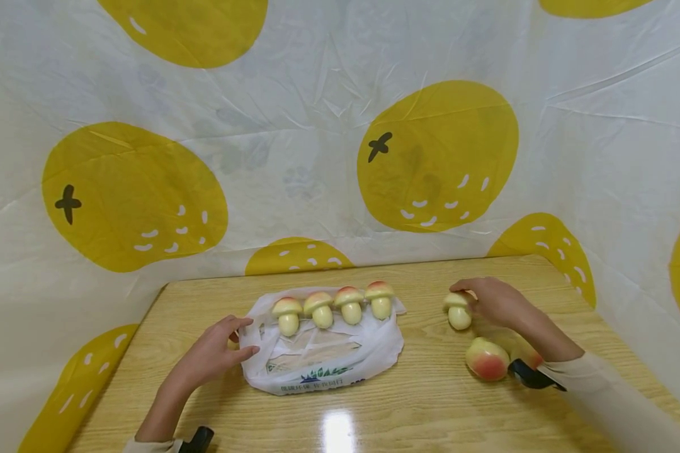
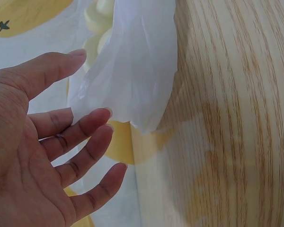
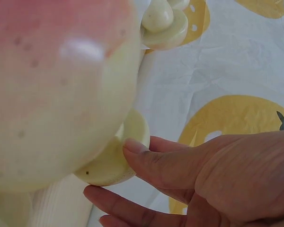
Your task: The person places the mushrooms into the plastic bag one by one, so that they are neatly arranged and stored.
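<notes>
At the left edge of a white plastic bag [image 1: 317, 362], my left hand [image 1: 212, 352] has its fingers loosely bent and spread. In the left wrist view its fingertips [image 2: 102, 113] are at the bag's edge, with no pinch on it. Several model mushrooms [image 1: 349, 306] with reddish caps and pale stems lie in a row on the bag's far part. To the right, my right hand [image 1: 498, 303] holds another model mushroom [image 1: 459, 313] by its cap, thumb on the near side in the right wrist view. That mushroom [image 3: 111, 165] is partly hidden by a peach there.
A yellow and red model peach [image 1: 487, 362] lies below my right hand. A second peach [image 1: 524, 355] sits beside it, partly covered by the right forearm. The wooden table [image 1: 430, 409] meets a white cloth [image 1: 294, 189] with yellow fruit prints at its back.
</notes>
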{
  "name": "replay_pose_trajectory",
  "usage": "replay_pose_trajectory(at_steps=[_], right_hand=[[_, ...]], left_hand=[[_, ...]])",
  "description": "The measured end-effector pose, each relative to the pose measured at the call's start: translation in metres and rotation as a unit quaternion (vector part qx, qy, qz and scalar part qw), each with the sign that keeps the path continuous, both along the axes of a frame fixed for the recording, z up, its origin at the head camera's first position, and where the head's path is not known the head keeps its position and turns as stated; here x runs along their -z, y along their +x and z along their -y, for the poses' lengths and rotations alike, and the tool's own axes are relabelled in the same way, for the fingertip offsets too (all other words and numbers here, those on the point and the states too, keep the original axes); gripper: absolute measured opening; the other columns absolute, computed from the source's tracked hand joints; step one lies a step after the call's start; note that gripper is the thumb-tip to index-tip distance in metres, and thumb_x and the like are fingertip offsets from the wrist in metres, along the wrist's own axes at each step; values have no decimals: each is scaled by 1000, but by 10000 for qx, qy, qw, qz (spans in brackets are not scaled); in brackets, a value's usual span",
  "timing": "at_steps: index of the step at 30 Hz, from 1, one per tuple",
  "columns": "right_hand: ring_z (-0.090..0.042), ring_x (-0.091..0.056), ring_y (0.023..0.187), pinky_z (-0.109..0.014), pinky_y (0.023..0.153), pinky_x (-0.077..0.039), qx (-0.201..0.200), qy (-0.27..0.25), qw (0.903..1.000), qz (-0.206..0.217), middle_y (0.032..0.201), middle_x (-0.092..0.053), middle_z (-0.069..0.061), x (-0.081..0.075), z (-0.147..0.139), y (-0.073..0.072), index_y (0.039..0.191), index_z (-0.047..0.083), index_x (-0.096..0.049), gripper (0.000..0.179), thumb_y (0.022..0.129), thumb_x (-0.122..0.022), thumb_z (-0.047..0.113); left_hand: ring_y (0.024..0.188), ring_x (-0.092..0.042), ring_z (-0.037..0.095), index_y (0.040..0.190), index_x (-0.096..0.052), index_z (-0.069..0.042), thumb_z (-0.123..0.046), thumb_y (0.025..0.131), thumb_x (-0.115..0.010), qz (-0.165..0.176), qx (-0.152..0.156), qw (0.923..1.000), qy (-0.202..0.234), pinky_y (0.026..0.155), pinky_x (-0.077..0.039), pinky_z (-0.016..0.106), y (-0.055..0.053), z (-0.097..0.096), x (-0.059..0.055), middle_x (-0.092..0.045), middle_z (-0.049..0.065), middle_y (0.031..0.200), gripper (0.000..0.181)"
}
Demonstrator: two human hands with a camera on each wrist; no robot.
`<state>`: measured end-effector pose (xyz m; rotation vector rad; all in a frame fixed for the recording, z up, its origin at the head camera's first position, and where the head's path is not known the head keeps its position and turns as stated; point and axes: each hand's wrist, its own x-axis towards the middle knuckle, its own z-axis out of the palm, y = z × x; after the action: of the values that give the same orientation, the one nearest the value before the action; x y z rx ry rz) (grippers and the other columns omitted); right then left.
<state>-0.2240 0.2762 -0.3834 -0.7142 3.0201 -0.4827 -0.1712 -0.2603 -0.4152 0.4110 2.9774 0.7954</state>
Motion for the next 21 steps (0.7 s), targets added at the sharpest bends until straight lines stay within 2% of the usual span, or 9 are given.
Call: replay_pose_trajectory(at_steps=[6,10,15,21], right_hand=[[-46,-65,104,-57,82,-53,170,277,9995,59,119,-70,-22,-5,5,0,124,1,-70,40,84,-73,-4],[-43,-67,100,-52,76,-54,176,390,9991,44,118,-70,-23,-5,8,0,126,0,-69,40,86,-73,-4],[-45,-66,105,-55,84,-53,61,334,9994,4,117,-70,-23,0,9,-4,124,-1,-69,37,87,-74,-1],[-47,-63,110,-59,88,-50,107,154,9994,299,121,-69,-24,5,13,-8,125,-1,-69,41,84,-78,3]], left_hand=[[93,-60,15,135,-61,2,-31,89,-80,-10,15,10000,40,78,-53,36,1,0,0,-63,4,110,60],[93,-60,15,135,-61,3,-31,88,-80,-34,31,10000,24,77,-52,34,0,1,0,-63,3,107,61],[93,-61,15,135,-61,3,-32,88,-81,-38,45,10000,24,76,-52,32,0,1,2,-63,2,106,62],[92,-60,15,135,-61,3,-32,88,-81,-53,50,10000,42,75,-52,31,0,2,3,-63,2,104,62]])
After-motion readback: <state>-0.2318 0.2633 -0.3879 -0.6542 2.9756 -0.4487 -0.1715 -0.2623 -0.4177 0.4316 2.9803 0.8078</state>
